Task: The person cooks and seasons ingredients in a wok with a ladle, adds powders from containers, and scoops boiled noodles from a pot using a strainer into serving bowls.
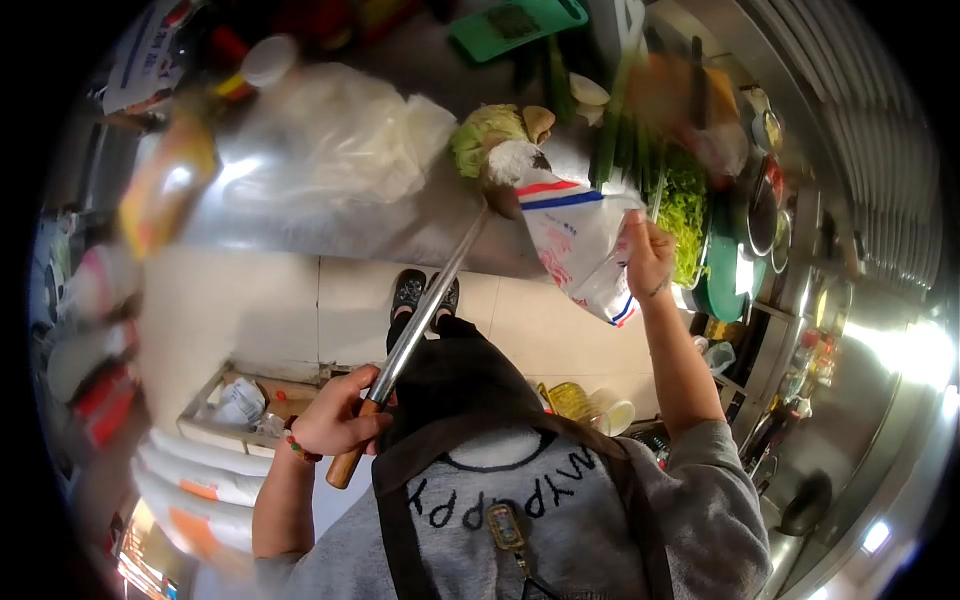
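My left hand is wrapped round the wooden handle of a long metal ladle, whose far end reaches up to the counter. With my right hand I grip a white plastic bag with red and blue stripes, tilted over the counter's front edge. At the bag's mouth is a heap of white powder, beside the ladle's far end. The ladle's bowl is partly hidden there. A leafy cabbage lies just behind the powder.
The metal counter holds a large clear plastic bag, a green board, green onions and chopped greens. An open box stands on the floor at lower left, near stacked white sacks. Pans line the right side.
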A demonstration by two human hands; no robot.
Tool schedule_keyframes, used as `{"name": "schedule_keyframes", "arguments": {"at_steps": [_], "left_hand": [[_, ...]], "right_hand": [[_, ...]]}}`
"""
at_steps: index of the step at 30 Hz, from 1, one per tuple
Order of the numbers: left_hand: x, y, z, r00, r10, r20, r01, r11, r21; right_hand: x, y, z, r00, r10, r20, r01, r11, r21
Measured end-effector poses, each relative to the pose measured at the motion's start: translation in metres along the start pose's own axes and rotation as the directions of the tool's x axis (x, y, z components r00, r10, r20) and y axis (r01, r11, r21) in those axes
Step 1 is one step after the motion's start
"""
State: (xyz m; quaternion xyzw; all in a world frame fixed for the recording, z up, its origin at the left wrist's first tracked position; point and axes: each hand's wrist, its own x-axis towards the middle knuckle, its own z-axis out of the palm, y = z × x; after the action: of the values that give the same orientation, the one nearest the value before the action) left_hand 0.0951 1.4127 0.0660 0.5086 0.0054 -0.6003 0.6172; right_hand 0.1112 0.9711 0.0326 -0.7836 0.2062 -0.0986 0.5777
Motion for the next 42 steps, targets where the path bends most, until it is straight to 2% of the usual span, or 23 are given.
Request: {"name": "schedule_keyframes", "arguments": {"at_steps": [1,2,5,6,9,10,14,19,22,25,29,32,33,35,38,41,42], "left_hand": [[-0.001,-0.001,0.000,1.000,0.000,-0.003,-0.001,1.000,-0.013],[-0.002,-0.003,0.002,1.000,0.004,-0.007,-0.004,0.999,-0.031],[-0.005,-0.003,0.004,1.000,0.000,-0.030,0.001,1.000,0.031],[-0.008,0.000,0.006,0.999,-0.031,-0.025,0.031,1.000,-0.006],[-0.025,-0.009,0.003,0.996,-0.068,-0.054,0.067,0.998,-0.022],[-0.030,-0.009,0.004,0.992,-0.114,-0.062,0.112,0.993,-0.038],[-0.049,-0.032,-0.001,0.991,-0.116,-0.072,0.108,0.989,-0.106],[-0.052,-0.043,-0.001,0.992,-0.099,-0.076,0.084,0.980,-0.181],[-0.050,-0.047,-0.004,0.995,-0.080,-0.065,0.071,0.990,-0.124],[-0.049,-0.052,-0.007,0.995,-0.064,-0.070,0.056,0.992,-0.115],[-0.052,-0.053,-0.006,0.994,-0.087,-0.070,0.073,0.981,-0.178],[-0.049,-0.052,-0.008,0.995,-0.074,-0.073,0.062,0.986,-0.157],[-0.050,-0.050,-0.008,0.994,-0.086,-0.063,0.076,0.987,-0.142],[-0.049,-0.046,-0.011,0.994,-0.090,-0.068,0.081,0.989,-0.128],[-0.055,-0.044,-0.009,0.992,-0.107,-0.073,0.097,0.987,-0.129],[-0.052,-0.044,-0.009,0.993,-0.086,-0.080,0.075,0.989,-0.125],[-0.052,-0.042,-0.008,0.993,-0.088,-0.083,0.077,0.988,-0.134]], "right_hand": [[0.000,0.000,-0.001,1.000,-0.008,0.007,0.008,1.000,0.020],[-0.001,-0.003,0.000,0.997,0.074,0.019,-0.075,0.995,0.062],[-0.005,0.003,0.001,0.997,0.037,0.074,-0.032,0.998,-0.061],[-0.003,0.002,-0.001,0.991,0.104,0.085,-0.101,0.994,-0.044],[-0.010,-0.005,0.020,0.969,0.015,0.246,0.019,0.991,-0.136],[-0.011,-0.016,0.027,0.961,0.031,0.274,0.009,0.990,-0.143],[-0.012,-0.020,0.050,0.911,0.062,0.409,0.026,0.978,-0.207],[-0.010,-0.016,0.058,0.911,0.090,0.403,0.004,0.974,-0.227],[-0.012,-0.021,0.057,0.917,0.091,0.389,0.025,0.959,-0.282],[-0.011,-0.010,0.055,0.932,0.173,0.319,-0.094,0.964,-0.247],[-0.010,-0.006,0.055,0.920,0.146,0.365,-0.067,0.973,-0.221],[-0.012,-0.004,0.060,0.914,0.149,0.378,-0.017,0.943,-0.332],[-0.015,-0.016,0.067,0.877,0.190,0.441,-0.042,0.945,-0.324],[-0.012,-0.016,0.064,0.888,0.044,0.458,0.107,0.948,-0.298],[-0.018,-0.018,0.069,0.899,0.097,0.428,0.030,0.959,-0.282],[-0.015,-0.024,0.068,0.896,0.083,0.435,0.023,0.972,-0.234],[-0.015,-0.022,0.066,0.889,0.116,0.442,0.014,0.960,-0.280]]}}
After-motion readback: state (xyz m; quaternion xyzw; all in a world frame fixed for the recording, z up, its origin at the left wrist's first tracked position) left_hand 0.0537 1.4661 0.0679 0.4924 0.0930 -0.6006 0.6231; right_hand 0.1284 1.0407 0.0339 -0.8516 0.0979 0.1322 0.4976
